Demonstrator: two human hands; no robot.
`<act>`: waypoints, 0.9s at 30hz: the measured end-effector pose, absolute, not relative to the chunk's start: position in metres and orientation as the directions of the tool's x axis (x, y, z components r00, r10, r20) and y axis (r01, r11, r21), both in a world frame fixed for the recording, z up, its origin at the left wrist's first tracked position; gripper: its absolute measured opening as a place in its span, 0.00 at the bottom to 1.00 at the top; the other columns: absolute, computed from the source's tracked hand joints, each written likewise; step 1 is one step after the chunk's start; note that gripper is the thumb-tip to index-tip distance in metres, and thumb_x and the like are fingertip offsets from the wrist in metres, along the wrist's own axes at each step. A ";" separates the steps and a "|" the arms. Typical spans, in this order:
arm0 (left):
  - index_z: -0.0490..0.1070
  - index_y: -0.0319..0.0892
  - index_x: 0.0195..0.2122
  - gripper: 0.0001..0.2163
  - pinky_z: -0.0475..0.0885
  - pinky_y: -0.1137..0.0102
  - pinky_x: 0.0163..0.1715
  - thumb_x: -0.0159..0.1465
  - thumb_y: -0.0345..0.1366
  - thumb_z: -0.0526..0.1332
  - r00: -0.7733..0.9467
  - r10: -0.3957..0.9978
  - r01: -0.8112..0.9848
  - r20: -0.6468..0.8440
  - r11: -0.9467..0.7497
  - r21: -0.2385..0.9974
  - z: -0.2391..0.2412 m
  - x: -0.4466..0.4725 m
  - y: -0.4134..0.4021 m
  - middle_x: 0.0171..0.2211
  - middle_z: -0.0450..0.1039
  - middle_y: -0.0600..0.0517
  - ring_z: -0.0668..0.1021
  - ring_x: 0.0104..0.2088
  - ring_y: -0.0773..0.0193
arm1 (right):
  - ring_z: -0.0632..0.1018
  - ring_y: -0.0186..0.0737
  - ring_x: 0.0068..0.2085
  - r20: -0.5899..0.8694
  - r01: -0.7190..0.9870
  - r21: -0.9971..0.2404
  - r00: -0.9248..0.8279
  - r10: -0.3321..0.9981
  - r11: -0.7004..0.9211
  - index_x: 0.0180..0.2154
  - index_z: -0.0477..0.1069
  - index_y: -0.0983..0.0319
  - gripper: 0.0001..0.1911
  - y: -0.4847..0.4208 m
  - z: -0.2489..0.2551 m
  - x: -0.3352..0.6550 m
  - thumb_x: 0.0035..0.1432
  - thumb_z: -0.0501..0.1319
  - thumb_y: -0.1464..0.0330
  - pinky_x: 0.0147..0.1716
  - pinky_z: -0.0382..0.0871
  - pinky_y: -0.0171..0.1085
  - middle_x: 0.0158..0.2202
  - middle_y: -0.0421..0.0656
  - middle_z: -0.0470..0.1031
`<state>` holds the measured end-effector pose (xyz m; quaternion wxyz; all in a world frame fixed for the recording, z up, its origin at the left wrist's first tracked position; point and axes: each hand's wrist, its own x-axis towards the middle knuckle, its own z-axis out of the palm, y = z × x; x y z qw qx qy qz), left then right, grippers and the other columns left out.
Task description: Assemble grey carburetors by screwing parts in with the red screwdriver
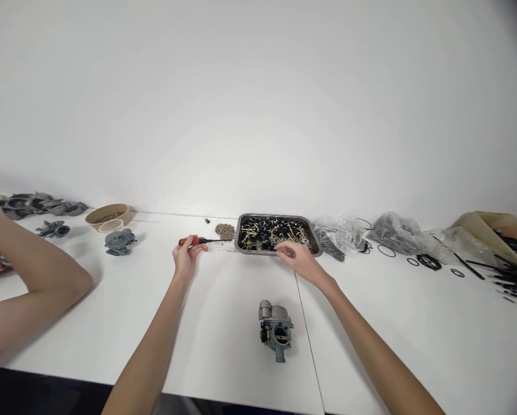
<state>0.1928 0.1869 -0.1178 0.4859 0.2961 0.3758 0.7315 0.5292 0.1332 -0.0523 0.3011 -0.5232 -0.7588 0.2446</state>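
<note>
In my left hand (188, 256) is a screwdriver (190, 241) with a red and black handle, its dark shaft pointing right. The shaft's end lies just below a small heap of brass-coloured parts (225, 231). A metal tray (236, 235) full of black pieces and brass-coloured screws stands to the right of the heap. At the tray's front edge my right hand (299, 257) has its fingers curled together; whatever may be between them is too small to make out. Nearer to me, between my forearms, a grey carburetor (279, 331) rests on the white table.
On the left are another person's arm (46, 276), more carburetors (120, 241) and a round tan container (124, 214) of small parts. To the right lie plastic bags (399, 230), black rings (429, 262), dark tubes (515, 282) and a cream bin (483, 225). A white wall (258, 115) stands behind.
</note>
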 end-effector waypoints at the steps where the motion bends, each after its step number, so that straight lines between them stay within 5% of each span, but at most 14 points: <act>1: 0.67 0.35 0.30 0.14 0.72 0.66 0.27 0.53 0.40 0.67 -0.390 0.917 -0.466 0.082 -0.273 0.842 -0.119 0.189 0.188 0.28 0.76 0.48 0.76 0.21 0.64 | 0.76 0.40 0.42 0.202 0.657 -0.672 -0.281 0.938 0.341 0.43 0.74 0.62 0.11 0.149 -0.052 0.522 0.62 0.56 0.67 0.41 0.70 0.37 0.41 0.46 0.77; 6: 0.66 0.36 0.30 0.12 0.69 0.69 0.23 0.54 0.39 0.66 -0.488 0.862 -0.362 0.134 -0.340 0.868 -0.119 0.179 0.190 0.26 0.74 0.51 0.74 0.17 0.68 | 0.76 0.39 0.42 0.164 0.740 -0.566 -0.332 0.929 0.364 0.41 0.73 0.65 0.08 0.207 -0.064 0.479 0.63 0.59 0.69 0.44 0.70 0.40 0.40 0.45 0.76; 15: 0.68 0.35 0.31 0.12 0.71 0.67 0.24 0.55 0.40 0.66 -0.407 0.897 -0.299 0.171 -0.308 0.903 -0.115 0.184 0.186 0.28 0.74 0.50 0.74 0.17 0.67 | 0.74 0.44 0.49 0.065 0.870 -0.385 -0.308 0.949 0.309 0.50 0.69 0.65 0.15 0.236 -0.091 0.437 0.65 0.60 0.64 0.48 0.71 0.48 0.51 0.48 0.70; 27: 0.69 0.35 0.31 0.12 0.70 0.67 0.23 0.54 0.39 0.66 -0.413 0.897 -0.362 0.160 -0.322 0.875 -0.110 0.180 0.186 0.27 0.75 0.48 0.74 0.18 0.66 | 0.76 0.40 0.42 0.035 0.779 -0.566 -0.304 0.952 0.270 0.47 0.70 0.66 0.14 0.242 -0.093 0.458 0.65 0.59 0.63 0.41 0.74 0.43 0.45 0.46 0.73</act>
